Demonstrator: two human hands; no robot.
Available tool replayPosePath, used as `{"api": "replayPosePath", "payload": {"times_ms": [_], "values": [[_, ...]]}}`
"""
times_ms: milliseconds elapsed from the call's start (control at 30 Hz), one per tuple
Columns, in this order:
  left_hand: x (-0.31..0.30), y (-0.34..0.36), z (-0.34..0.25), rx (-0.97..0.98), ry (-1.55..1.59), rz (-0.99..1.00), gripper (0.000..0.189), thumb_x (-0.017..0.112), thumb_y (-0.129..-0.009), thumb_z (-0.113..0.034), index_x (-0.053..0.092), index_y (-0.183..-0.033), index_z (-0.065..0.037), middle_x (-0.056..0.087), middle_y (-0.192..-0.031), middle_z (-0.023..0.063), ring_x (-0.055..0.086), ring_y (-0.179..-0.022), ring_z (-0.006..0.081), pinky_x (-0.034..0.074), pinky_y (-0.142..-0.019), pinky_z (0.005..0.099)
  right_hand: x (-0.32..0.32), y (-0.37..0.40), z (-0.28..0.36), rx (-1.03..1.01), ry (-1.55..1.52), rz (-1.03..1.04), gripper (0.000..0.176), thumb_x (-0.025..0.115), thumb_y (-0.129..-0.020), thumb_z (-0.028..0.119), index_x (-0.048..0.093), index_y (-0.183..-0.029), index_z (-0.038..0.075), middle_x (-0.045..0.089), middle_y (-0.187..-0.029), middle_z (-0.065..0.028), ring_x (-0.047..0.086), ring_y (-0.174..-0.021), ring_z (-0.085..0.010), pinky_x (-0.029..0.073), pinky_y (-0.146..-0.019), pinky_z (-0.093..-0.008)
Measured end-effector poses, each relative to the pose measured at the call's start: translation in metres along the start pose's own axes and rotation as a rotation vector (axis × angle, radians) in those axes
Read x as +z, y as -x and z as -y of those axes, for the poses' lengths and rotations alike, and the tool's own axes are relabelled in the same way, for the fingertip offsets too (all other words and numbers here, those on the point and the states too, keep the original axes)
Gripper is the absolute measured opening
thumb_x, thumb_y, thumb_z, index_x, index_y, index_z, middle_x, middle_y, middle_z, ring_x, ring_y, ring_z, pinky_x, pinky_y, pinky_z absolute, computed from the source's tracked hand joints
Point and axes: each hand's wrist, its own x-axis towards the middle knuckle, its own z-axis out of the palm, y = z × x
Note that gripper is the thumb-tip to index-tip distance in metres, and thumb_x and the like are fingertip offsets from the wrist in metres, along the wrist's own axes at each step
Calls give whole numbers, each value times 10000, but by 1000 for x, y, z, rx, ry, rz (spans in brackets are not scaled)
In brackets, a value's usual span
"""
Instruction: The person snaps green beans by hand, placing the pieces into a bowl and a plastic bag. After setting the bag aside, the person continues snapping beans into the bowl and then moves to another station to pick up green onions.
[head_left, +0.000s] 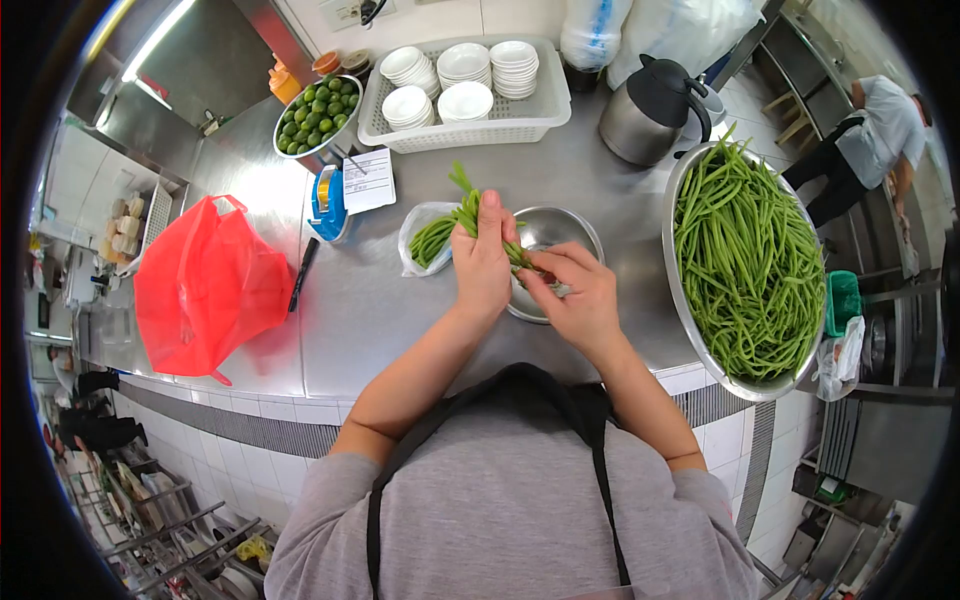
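My left hand point(482, 265) is wrapped round a bunch of green beans point(467, 207), its thumb pointing up along them. At the bunch's lower right end, the fingers of my right hand point(577, 300) are pinched on the bean tips. Both hands are over the near left part of a round steel bowl point(585, 228), hiding some of it. Just left of my left hand, a small clear plastic bag point(410, 262) lies open with more green beans inside. A large oval steel basin point(672, 215) heaped with loose green beans stands to the right.
White dishes point(465, 62) are stacked in a plastic basket point(380, 130) at the back. Nearby are a container of green limes point(320, 115), a blue tape dispenser point(328, 205), a black marker point(303, 275), a red bag point(205, 290) and a steel jug point(645, 115). Another person point(870, 145) bends at far right.
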Motion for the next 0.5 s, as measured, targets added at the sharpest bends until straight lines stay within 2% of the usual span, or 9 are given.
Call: {"api": "replayPosePath", "payload": {"times_ms": [67, 100, 167, 333, 500], "values": [[-2, 0, 3, 36, -27, 20, 379, 431, -945, -334, 432, -668, -75, 407, -577, -19, 349, -522, 53, 304, -485, 215, 4, 1, -4, -120, 154, -30, 181, 683, -690, 51, 636, -865, 42, 553, -774, -77, 567, -647, -231, 459, -556, -312], [-3, 1, 3, 72, -58, 38, 370, 431, -947, -322, 443, -677, -70, 418, -584, -20, 356, -530, 49, 305, -491, 212, 4, -1, -5, -118, 154, -30, 181, 683, -690, 51, 636, -865, 42, 553, -774, -77, 567, -647, -231, 459, -556, -312], [-2, 5, 1, 94, -88, 44, 357, 433, -947, -309, 461, -689, -64, 445, -603, -17, 373, -544, 48, 314, -502, 208, 4, -5, -6, -265, 302, -61, 159, 679, -673, 47, 612, -817, 45, 543, -756, -64, 557, -675, -232, 437, -583, -339], [-3, 11, 1, 88, -131, 40, 323, 443, -945, -288, 518, -733, -56, 521, -671, -1, 428, -592, 51, 346, -533, 201, -1, -12, -6, -339, 337, -78, 156, 676, -658, 38, 597, -792, 51, 534, -747, -57, 544, -684, -233, 413, -592, -349], [-8, 10, -1, -33, -67, 85, 311, 443, -942, -303, 532, -767, -62, 538, -708, 9, 449, -617, 65, 367, -558, 211, -4, -12, -6, -363, 326, -46, 145, 670, -657, 14, 604, -784, 38, 543, -749, -64, 544, -687, -241, 423, -603, -346]]}}
